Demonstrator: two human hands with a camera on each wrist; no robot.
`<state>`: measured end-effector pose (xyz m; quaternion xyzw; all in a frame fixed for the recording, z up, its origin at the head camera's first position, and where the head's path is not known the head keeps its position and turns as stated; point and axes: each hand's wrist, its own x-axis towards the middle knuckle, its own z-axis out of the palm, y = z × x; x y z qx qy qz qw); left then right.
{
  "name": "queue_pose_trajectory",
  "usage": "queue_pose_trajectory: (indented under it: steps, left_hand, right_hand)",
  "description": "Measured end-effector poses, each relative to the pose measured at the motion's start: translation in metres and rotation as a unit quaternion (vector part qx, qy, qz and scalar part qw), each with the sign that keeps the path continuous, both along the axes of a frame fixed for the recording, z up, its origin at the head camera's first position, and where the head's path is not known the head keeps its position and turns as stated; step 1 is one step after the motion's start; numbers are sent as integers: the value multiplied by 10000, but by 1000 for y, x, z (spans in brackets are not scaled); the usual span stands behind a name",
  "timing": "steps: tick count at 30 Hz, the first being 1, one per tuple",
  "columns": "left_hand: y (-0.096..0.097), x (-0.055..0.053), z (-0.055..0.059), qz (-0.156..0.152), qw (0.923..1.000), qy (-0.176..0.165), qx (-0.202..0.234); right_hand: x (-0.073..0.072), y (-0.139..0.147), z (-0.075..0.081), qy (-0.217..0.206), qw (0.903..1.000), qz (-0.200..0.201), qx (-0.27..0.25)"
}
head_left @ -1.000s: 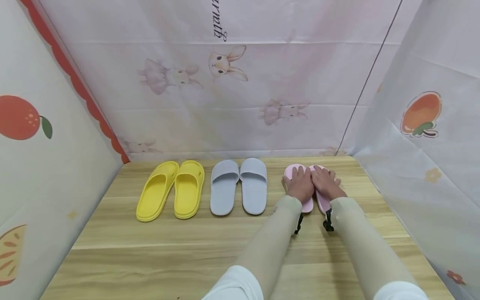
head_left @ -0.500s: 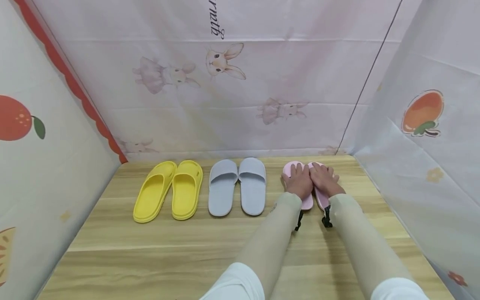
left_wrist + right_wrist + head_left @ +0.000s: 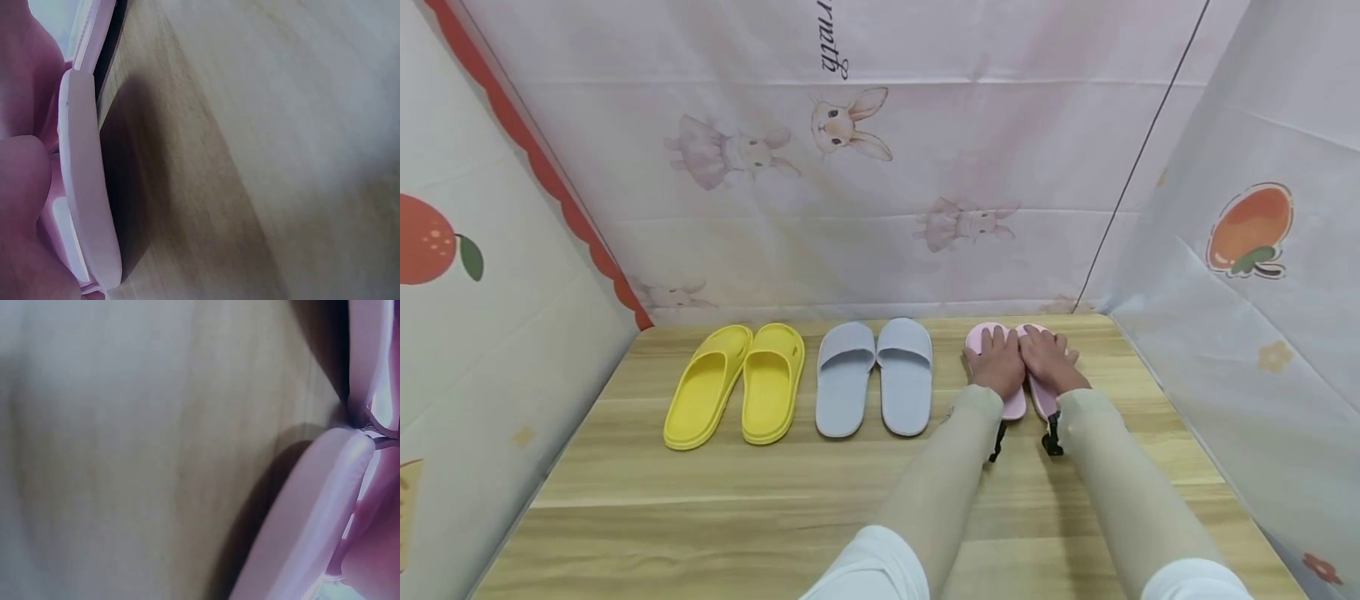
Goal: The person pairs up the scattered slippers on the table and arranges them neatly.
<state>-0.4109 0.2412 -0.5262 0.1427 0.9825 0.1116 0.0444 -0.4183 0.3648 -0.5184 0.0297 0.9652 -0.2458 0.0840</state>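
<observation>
My left hand rests with spread fingers on top of the left pink slipper, covering most of its strap. Beside it, my right hand lies the same way over the right pink slipper. Toes point toward the back wall, and the heels show below the palms. In the left wrist view the pale side of a pink slipper runs along the wood under the hand. The right wrist view has a rounded pink slipper edge meeting the other slipper.
Left of the hands, a pair of grey slippers and a pair of yellow slippers stand in the same row on the wooden board. A printed back wall and side walls enclose the board.
Both hands and the pink slippers have shifted slightly forward, toward the back wall, since one second ago. The grey and yellow slippers stay in place; the view tilts a little.
</observation>
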Motion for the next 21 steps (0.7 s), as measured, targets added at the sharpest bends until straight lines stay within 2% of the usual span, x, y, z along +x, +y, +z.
queue_pose_trajectory:
  steps: [5,9,12,17,21]
  left_hand:
    - [0,-3,1,32,9999,159,-36]
    - [-2,-3,-5,-10,9995,262,-165]
    - [-4,-3,-9,7,9993,254,-285]
    - [-4,-5,-8,-57,9987,238,-445]
    - [-8,-9,-6,-138,9999,-31,-60]
  right_hand:
    - [-1,3,2,77,10000,24,38]
    - [2,3,2,-87,9999,48,47]
    - [4,1,3,-257,9996,62,53]
    - [4,1,8,-281,9996,25,60]
    - [2,4,9,-220,9996,113,105]
